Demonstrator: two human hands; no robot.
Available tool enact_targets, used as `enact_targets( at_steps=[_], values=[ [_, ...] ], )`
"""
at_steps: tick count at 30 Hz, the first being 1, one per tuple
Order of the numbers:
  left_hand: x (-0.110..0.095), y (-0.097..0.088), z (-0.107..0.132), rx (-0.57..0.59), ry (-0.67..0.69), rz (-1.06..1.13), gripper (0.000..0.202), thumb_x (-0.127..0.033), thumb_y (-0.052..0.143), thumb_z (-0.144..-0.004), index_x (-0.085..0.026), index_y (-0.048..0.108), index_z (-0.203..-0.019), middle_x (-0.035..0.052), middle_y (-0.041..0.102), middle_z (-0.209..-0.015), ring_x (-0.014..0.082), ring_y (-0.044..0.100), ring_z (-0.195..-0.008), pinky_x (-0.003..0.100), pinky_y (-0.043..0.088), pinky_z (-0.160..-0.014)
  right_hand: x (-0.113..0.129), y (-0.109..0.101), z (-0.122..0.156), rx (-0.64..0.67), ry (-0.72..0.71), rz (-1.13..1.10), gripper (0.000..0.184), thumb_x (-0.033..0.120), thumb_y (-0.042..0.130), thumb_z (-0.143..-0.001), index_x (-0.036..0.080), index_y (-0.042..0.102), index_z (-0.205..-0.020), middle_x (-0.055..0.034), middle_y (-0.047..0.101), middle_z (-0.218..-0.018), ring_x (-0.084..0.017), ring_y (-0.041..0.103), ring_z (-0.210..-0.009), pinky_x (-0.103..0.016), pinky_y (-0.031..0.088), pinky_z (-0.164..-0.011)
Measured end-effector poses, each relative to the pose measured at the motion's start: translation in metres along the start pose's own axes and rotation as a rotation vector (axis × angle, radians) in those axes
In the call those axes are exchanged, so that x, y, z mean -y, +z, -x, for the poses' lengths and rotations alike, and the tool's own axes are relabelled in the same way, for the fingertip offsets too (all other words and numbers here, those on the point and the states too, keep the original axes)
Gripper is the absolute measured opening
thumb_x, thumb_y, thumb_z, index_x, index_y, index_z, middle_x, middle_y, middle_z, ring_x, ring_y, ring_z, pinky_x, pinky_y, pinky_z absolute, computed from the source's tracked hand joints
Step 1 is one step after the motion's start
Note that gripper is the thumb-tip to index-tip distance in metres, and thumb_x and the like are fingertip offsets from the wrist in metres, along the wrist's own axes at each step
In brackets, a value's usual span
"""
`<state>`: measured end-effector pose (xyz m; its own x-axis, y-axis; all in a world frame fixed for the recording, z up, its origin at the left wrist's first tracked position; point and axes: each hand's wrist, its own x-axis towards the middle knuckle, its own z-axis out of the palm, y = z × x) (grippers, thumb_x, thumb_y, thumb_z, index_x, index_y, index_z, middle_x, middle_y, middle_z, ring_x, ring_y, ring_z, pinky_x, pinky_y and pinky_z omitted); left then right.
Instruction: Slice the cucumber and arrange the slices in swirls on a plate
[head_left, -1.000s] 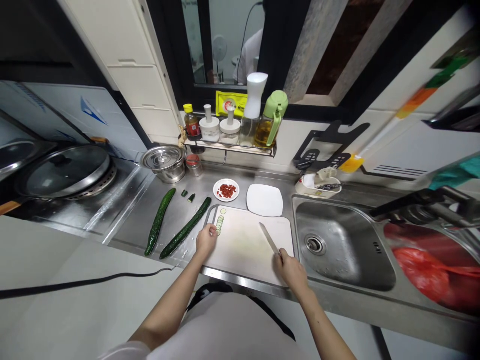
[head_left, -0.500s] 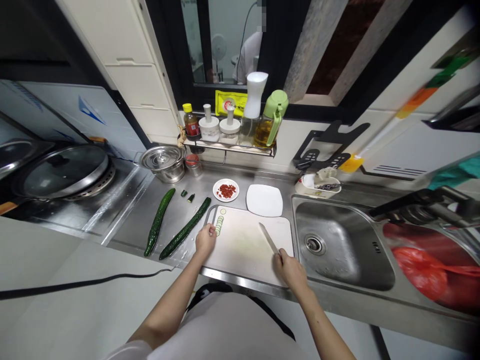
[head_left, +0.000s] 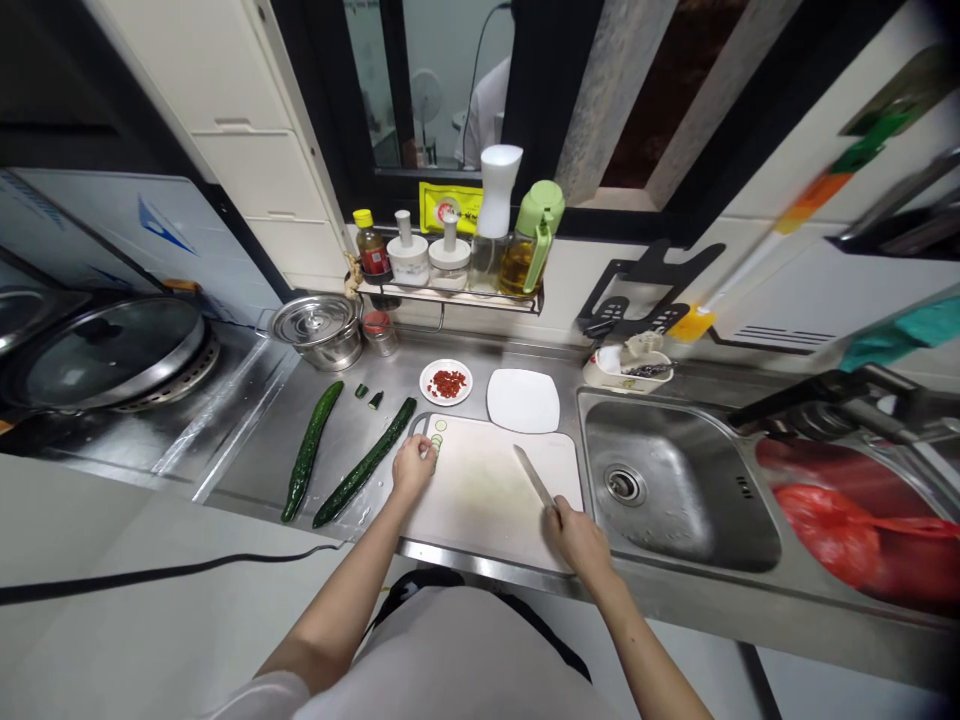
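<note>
My right hand (head_left: 581, 540) grips a kitchen knife (head_left: 534, 475) by the handle, its blade slanting up and left over the right part of the white cutting board (head_left: 487, 510). At the board's left end, my left hand (head_left: 412, 468) has its fingers closed at a short row of cucumber slices (head_left: 437, 440), partly covering them. One more slice (head_left: 441, 426) lies flat just beyond the fingertips. Two whole cucumbers, one nearer the board (head_left: 365, 465) and one farther left (head_left: 311, 450), rest on the steel counter. Two cut cucumber ends (head_left: 375, 400) lie beyond them.
Behind the board stand a plate of chopped red pieces (head_left: 425, 383) and a white square plate (head_left: 523, 400). A sink (head_left: 682, 520) adjoins on the right. A lidded steel pot (head_left: 322, 335) and a covered wok (head_left: 112, 350) are leftward. Seasonings line a wall rack (head_left: 450, 294).
My left hand has shifted slightly away from me along the row, and fewer slices show beside its fingers. The knife stays held in nearly the same place. The whole view has moved a little.
</note>
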<state>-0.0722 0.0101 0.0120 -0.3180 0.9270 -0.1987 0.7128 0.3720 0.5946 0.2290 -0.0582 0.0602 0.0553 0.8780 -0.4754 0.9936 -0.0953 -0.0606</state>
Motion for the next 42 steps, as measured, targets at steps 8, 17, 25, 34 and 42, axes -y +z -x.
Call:
enact_targets(
  at_steps=[8, 17, 25, 34, 42],
  values=[
    [-0.033, 0.004, -0.049, 0.071, 0.061, -0.237, 0.032, -0.029, 0.059, -0.082, -0.021, 0.063, -0.112, 0.0113, 0.062, -0.114, 0.0255, 0.056, -0.108, 0.032, 0.041, -0.088, 0.001, -0.003, 0.002, 0.001, 0.011, 0.008, 0.034, 0.033, 0.026, -0.099, 0.019, 0.053, -0.114, -0.0127, 0.070, -0.093, -0.023, 0.066, -0.087, -0.029, 0.037, -0.069],
    [-0.034, 0.010, -0.057, 0.086, 0.102, -0.310, 0.030, -0.027, 0.059, -0.081, -0.022, 0.063, -0.111, 0.0119, 0.060, -0.114, 0.0262, 0.054, -0.110, 0.032, 0.042, -0.089, 0.001, -0.002, 0.002, -0.004, 0.017, 0.016, 0.034, 0.035, 0.027, -0.099, 0.020, 0.054, -0.113, -0.0125, 0.070, -0.092, -0.024, 0.067, -0.087, -0.029, 0.038, -0.069],
    [-0.038, 0.009, -0.057, 0.082, 0.119, -0.336, 0.022, -0.024, 0.057, -0.082, -0.021, 0.064, -0.103, 0.0116, 0.063, -0.110, 0.0254, 0.057, -0.104, 0.032, 0.042, -0.084, 0.001, -0.006, 0.003, 0.008, 0.013, -0.002, 0.034, 0.033, 0.027, -0.099, 0.020, 0.055, -0.112, -0.0129, 0.070, -0.093, -0.023, 0.067, -0.086, -0.029, 0.038, -0.069],
    [-0.053, 0.009, -0.051, 0.066, 0.090, -0.242, 0.015, -0.022, 0.055, -0.084, -0.023, 0.064, -0.096, 0.0080, 0.069, -0.099, 0.0215, 0.062, -0.092, 0.028, 0.040, -0.075, -0.001, -0.004, 0.002, -0.012, 0.018, -0.015, 0.031, 0.032, 0.030, -0.098, 0.020, 0.056, -0.111, -0.0118, 0.070, -0.092, -0.021, 0.066, -0.085, -0.028, 0.038, -0.070],
    [-0.073, 0.020, -0.022, 0.148, 0.114, -0.062, 0.012, -0.028, 0.058, -0.082, -0.026, 0.063, -0.093, 0.0009, 0.071, -0.090, 0.0175, 0.062, -0.083, 0.025, 0.037, -0.066, -0.001, -0.003, 0.001, -0.008, 0.013, -0.001, 0.031, 0.031, 0.029, -0.098, 0.020, 0.055, -0.111, -0.0120, 0.071, -0.093, -0.022, 0.067, -0.088, -0.028, 0.038, -0.070]
  ],
)
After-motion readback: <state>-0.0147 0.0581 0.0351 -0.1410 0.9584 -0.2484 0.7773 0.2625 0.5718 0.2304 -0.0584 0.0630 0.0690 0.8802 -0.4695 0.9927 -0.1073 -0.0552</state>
